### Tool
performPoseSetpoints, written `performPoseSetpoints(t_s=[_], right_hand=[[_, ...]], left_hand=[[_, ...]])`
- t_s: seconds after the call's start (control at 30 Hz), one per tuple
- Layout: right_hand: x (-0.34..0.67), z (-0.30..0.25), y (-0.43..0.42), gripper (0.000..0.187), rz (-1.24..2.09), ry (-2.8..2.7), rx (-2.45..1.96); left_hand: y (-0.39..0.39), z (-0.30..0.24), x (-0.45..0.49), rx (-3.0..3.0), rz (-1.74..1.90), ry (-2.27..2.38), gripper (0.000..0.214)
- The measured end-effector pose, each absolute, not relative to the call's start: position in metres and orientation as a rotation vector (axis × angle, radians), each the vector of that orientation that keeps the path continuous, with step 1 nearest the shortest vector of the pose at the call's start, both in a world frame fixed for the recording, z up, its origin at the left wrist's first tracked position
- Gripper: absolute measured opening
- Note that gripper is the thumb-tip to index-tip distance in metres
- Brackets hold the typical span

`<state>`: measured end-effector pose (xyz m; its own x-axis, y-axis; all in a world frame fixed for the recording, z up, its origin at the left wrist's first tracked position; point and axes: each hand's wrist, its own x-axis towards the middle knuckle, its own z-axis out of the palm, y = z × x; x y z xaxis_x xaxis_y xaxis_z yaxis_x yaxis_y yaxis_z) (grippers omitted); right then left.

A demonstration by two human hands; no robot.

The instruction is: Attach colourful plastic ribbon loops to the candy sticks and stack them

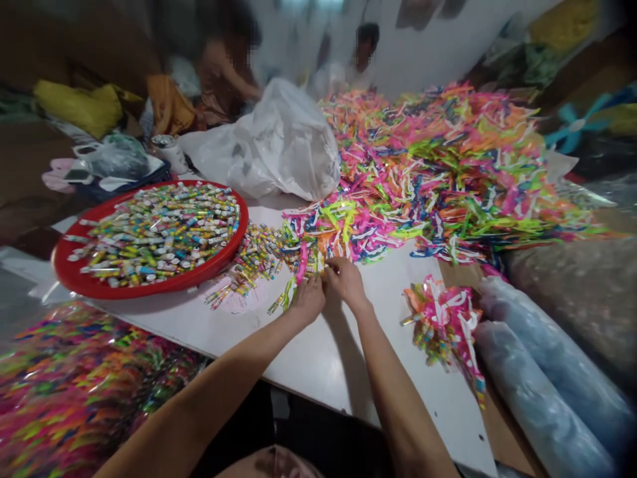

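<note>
Head view: my left hand (308, 300) and right hand (347, 279) touch each other on the white bench (323, 365), at the near edge of the pile of neon strips (448, 166). The left fingers are clenched on a pink strip (301, 264). The right fingers curl downward; I cannot tell whether they grip anything. Loose small tubes (253, 259) lie just left of the hands, beside the red tray (149, 289).

One red tray (149, 289), one white bag (279, 146), two blue rolls (537, 372) — neon strips (448, 159) uncountable.
</note>
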<state>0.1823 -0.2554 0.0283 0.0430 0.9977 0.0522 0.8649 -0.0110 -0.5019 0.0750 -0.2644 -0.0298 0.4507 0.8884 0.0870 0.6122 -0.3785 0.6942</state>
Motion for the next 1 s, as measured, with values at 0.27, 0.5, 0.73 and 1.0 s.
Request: performPoseSetpoints(t_s=[0.27, 0.5, 0.73, 1.0], right_hand=[[0.153, 0.023, -0.184, 0.023, 0.443, -2.3, -2.102], [0.171, 0.021, -0.197, 0.028, 0.399, -2.24, -2.287], [0.184, 0.047, -0.303, 0.021, 0.428, -2.283, -2.001], [0.155, 0.034, -0.274, 0.038, 0.314, -2.411, -1.865]], left_hand=[[-0.326, -0.01, 0.03, 1.571, 0.615, 1.023, 0.02], [-0.356, -0.017, 0.008, 0.716, 0.704, 0.986, 0.042], [-0.335, 0.0, 0.007, 0.289, 0.669, 0.847, 0.022], [-0.352, -0.004, -0.011, 0.42, 0.724, 0.863, 0.029]])
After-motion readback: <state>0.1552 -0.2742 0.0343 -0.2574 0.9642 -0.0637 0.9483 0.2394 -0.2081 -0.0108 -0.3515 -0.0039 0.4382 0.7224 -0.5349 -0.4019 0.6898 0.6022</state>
